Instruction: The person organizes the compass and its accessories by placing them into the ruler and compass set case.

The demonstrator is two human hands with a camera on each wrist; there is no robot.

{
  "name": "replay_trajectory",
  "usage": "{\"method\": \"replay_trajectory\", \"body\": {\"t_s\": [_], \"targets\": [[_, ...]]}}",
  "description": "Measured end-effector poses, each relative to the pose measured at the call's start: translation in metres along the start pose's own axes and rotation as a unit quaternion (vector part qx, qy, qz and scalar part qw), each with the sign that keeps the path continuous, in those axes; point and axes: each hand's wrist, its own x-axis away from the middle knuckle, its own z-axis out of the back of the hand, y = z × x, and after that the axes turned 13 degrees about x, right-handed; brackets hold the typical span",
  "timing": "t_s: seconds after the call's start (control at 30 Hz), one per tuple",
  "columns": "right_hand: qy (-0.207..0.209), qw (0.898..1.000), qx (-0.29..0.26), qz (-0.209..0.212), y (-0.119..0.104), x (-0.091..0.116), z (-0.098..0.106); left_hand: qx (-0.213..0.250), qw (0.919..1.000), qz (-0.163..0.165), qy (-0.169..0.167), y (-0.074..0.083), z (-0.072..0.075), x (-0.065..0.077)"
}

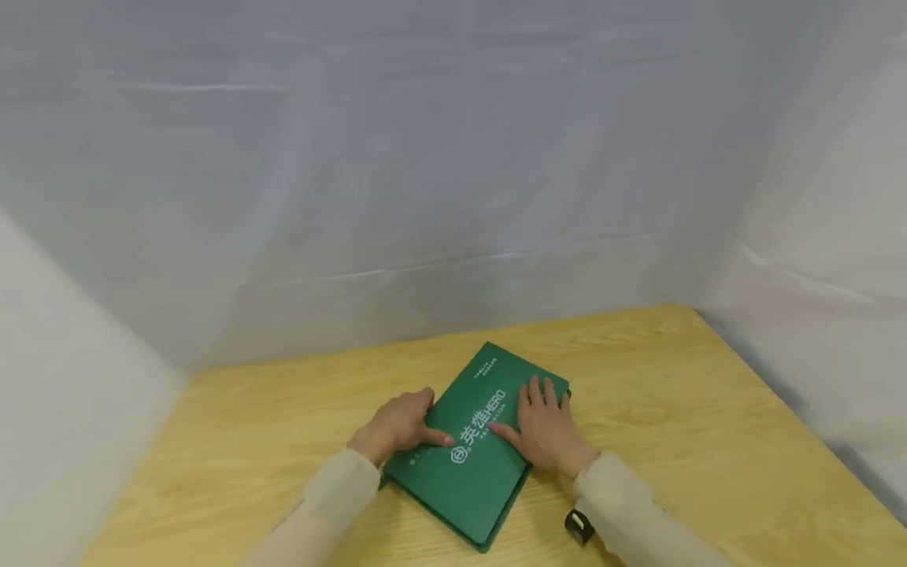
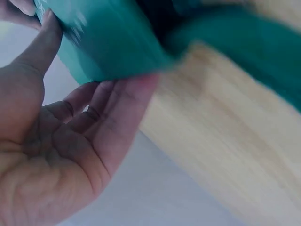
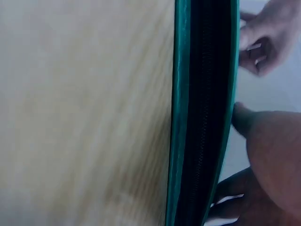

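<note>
A flat green case (image 1: 453,492) with white HERO lettering lies at a slant on the wooden table in the head view. On its left edge, my left hand (image 1: 400,425) grips it, thumb over the cover. The left wrist view shows that hand's fingers (image 2: 124,101) under the edge of the green cover (image 2: 117,44). Spread fingers of my right hand (image 1: 549,429) rest on the cover near its right edge. Seen from the right wrist, the case's dark side (image 3: 207,94) has a zipper-like line between two green edges.
The yellow wooden table (image 1: 673,394) extends around the case. Pale sheeting (image 1: 460,173) rises behind and at both sides of the table. A small black object (image 1: 579,526) sits at the right sleeve.
</note>
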Motion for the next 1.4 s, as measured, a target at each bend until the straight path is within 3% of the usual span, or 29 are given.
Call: {"method": "replay_trajectory", "body": {"t_s": [0.17,0.3,0.47,0.7,0.9,1.07,1.17,1.27,1.4], "targets": [[-0.051,0.996,-0.059,0.047,0.012,-0.015,0.001,0.034,0.9994,0.0,0.007,-0.001,-0.005,0.009],[-0.082,0.988,-0.092,0.092,0.023,-0.025,0.004,0.034,0.9991,-0.026,0.008,0.0,-0.011,0.014],[-0.103,0.975,-0.13,0.146,0.036,-0.036,0.006,0.006,0.9985,-0.055,0.004,0.005,-0.018,0.016],[-0.129,0.96,-0.167,0.185,0.048,-0.049,0.005,-0.008,0.9988,-0.046,-0.014,0.012,-0.027,0.021],[-0.14,0.948,-0.208,0.194,0.055,-0.056,0.005,-0.09,0.994,-0.053,0.032,0.023,-0.034,0.027],[-0.138,0.948,-0.219,0.187,0.057,-0.055,0.004,-0.153,0.983,-0.078,0.064,0.029,-0.038,0.027],[-0.122,0.951,-0.219,0.18,0.054,-0.051,0.003,-0.131,0.9857,-0.095,0.045,0.028,-0.038,0.027],[-0.094,0.959,-0.211,0.164,0.049,-0.046,0.002,-0.081,0.9907,-0.109,0.011,0.023,-0.036,0.027],[-0.052,0.972,-0.187,0.133,0.039,-0.035,0.001,-0.06,0.9902,-0.124,-0.024,0.018,-0.034,0.029]]}}
